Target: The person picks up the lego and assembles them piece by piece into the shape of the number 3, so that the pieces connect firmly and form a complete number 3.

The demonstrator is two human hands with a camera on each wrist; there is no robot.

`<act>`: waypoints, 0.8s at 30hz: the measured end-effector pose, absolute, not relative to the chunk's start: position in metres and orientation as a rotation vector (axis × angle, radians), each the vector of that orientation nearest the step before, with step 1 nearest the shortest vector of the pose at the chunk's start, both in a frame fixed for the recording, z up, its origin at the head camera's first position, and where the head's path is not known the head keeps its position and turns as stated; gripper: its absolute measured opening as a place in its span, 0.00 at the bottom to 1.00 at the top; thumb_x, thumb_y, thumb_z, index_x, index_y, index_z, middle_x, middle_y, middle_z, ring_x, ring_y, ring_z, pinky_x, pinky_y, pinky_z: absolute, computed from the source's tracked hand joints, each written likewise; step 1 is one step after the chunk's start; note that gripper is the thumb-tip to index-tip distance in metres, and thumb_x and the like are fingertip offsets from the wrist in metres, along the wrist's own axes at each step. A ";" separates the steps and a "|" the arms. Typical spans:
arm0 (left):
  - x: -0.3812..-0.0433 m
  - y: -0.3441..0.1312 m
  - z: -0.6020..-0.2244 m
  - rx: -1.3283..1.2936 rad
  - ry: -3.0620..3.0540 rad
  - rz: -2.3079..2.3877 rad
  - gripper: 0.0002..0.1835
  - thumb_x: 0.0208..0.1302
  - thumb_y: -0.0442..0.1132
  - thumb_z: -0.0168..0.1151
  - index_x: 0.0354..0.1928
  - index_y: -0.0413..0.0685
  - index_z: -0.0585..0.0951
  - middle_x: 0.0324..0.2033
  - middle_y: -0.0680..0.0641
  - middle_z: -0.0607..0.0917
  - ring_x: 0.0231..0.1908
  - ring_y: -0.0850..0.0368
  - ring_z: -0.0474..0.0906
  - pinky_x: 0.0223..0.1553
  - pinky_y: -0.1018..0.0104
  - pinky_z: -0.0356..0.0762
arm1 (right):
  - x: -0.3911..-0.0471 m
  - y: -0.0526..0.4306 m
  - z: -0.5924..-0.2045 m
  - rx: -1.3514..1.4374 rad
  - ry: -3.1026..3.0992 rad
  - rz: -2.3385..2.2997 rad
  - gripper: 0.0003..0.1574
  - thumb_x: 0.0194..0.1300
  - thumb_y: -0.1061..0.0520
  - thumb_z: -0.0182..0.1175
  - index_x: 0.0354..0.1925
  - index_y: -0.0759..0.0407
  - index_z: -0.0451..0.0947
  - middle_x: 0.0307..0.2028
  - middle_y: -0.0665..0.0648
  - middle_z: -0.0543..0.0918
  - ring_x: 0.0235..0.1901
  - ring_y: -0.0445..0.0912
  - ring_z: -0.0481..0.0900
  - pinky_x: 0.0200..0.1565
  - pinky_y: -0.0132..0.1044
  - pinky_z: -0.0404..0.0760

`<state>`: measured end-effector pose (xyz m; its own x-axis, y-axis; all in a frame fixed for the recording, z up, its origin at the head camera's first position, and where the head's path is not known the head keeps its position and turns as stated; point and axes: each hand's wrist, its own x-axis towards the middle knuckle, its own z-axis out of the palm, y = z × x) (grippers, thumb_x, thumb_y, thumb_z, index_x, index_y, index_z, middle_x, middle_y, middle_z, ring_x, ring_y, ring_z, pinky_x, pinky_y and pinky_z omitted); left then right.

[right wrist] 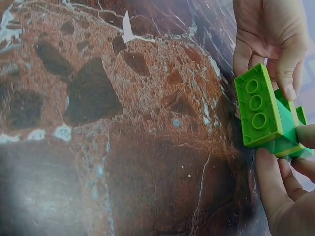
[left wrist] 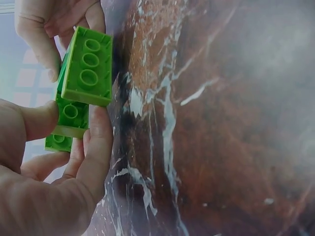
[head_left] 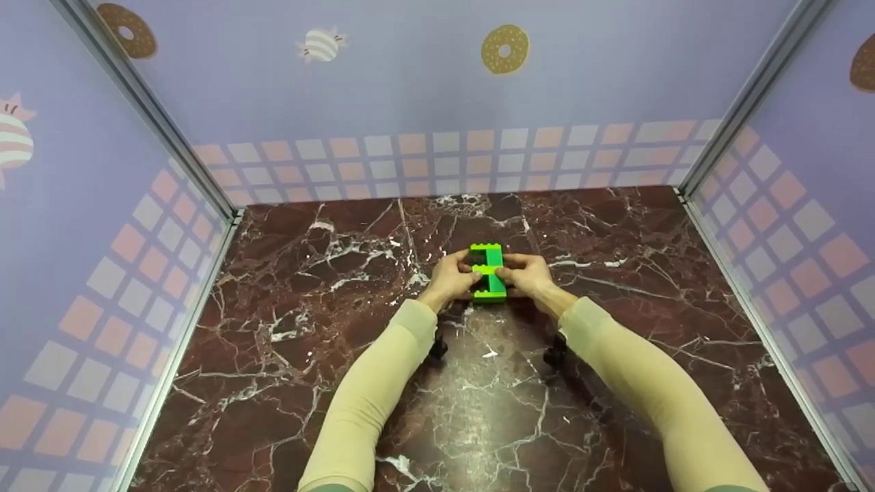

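Observation:
A joined piece of green toy building bricks (head_left: 495,258) is held between both hands over the marbled surface. It looks like an E opening to the left: a darker green spine with several lime bricks across it. My left hand (head_left: 450,279) pinches the middle lime brick from the left. From the right, my right hand (head_left: 526,275) grips the spine, its thumb near the middle brick. The near end brick (left wrist: 87,66) shows its hollow underside with round tubes in the left wrist view; the same underside (right wrist: 256,104) faces the right wrist camera.
The dark red marbled tabletop (head_left: 307,383) has white veins. Lilac panels with printed squares and sweets enclose it: a back wall (head_left: 410,89), a left wall (head_left: 61,225) and a right wall (head_left: 813,171), joined by metal posts.

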<state>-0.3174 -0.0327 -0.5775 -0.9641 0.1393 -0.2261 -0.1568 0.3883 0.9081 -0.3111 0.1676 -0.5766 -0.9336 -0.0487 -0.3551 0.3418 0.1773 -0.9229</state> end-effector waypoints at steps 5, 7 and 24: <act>-0.333 -0.034 -0.596 -0.016 2.432 1.525 0.40 0.71 0.36 0.75 0.83 0.47 0.74 0.56 0.38 0.91 0.45 0.48 0.94 0.41 0.60 0.95 | -0.310 0.166 -0.578 0.279 2.154 -1.812 0.36 0.79 0.63 0.67 0.80 0.64 0.74 0.57 0.61 0.89 0.41 0.42 0.89 0.44 0.38 0.95; -0.346 -0.034 -0.611 -0.029 2.434 1.487 0.41 0.70 0.38 0.77 0.83 0.50 0.74 0.56 0.39 0.92 0.41 0.51 0.94 0.41 0.61 0.95 | -0.311 0.166 -0.578 0.273 2.155 -1.817 0.36 0.78 0.64 0.67 0.80 0.64 0.74 0.54 0.59 0.89 0.41 0.41 0.89 0.43 0.38 0.95; -0.360 -0.034 -0.631 0.002 2.566 1.313 0.34 0.68 0.41 0.74 0.77 0.50 0.81 0.38 0.48 0.94 0.24 0.58 0.89 0.25 0.66 0.88 | -0.310 0.164 -0.583 0.196 2.381 -1.651 0.32 0.78 0.61 0.69 0.76 0.63 0.79 0.64 0.72 0.88 0.50 0.52 0.94 0.45 0.39 0.96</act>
